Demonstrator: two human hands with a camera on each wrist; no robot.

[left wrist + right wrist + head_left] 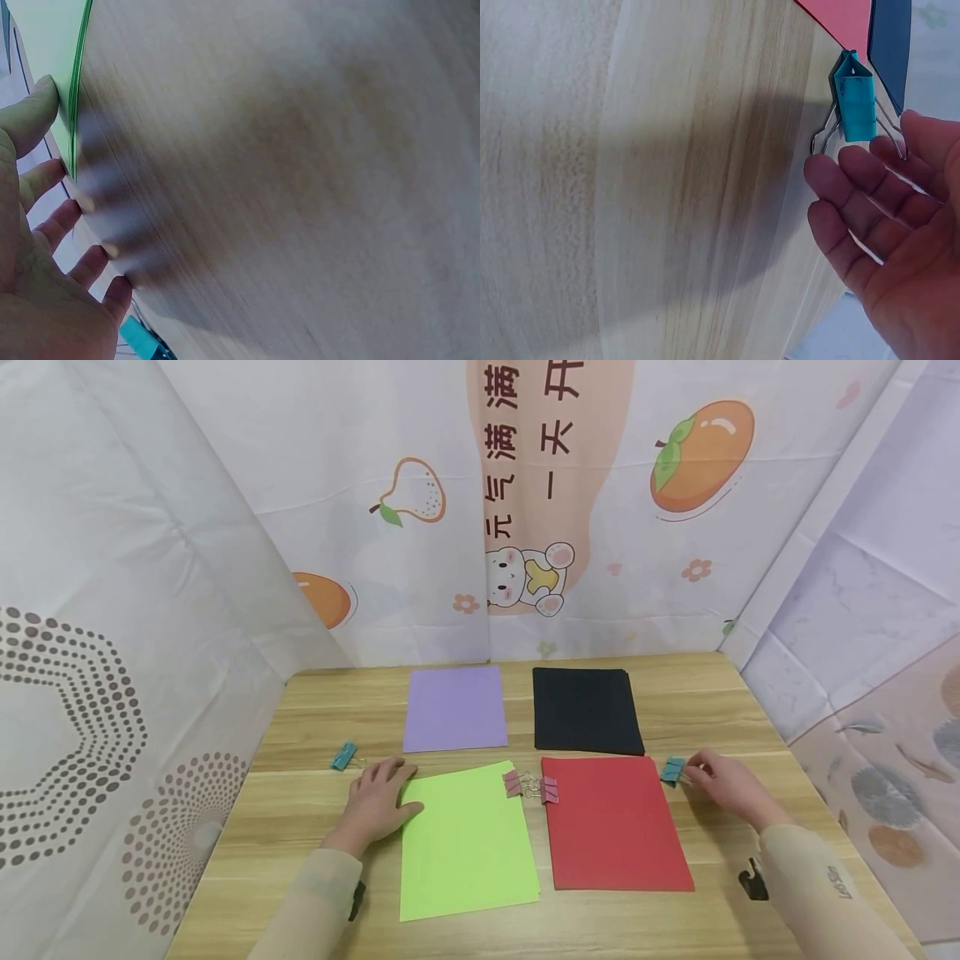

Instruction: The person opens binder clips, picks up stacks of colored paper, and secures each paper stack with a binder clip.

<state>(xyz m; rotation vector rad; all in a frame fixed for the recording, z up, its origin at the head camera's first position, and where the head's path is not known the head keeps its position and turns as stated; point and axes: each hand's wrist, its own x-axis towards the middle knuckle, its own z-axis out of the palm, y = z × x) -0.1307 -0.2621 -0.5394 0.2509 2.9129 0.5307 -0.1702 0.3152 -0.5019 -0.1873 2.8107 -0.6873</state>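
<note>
My left hand [375, 802] rests at the left edge of a lime-green stack of paper [468, 843], its thumb over the sheets and the fingertips down on the wood. In the left wrist view the stack's edge [76, 97] runs beside the thumb. At the upper right edge of a red stack of paper [618, 827], a teal binder clip [856, 105] points its mouth at the sheets. The right hand [727, 785] has thumb and fingertips at that clip's wire handles, pinching them. Behind the left hand lies another teal binder clip [343, 756].
One pink binder clip [512, 783] sits on the green stack's upper right edge, another pink binder clip [550, 790] on the red stack's upper left. Purple paper [456, 710] and a black stack [587, 710] lie farther back. A printed curtain [420, 577] borders the wooden table [315, 702].
</note>
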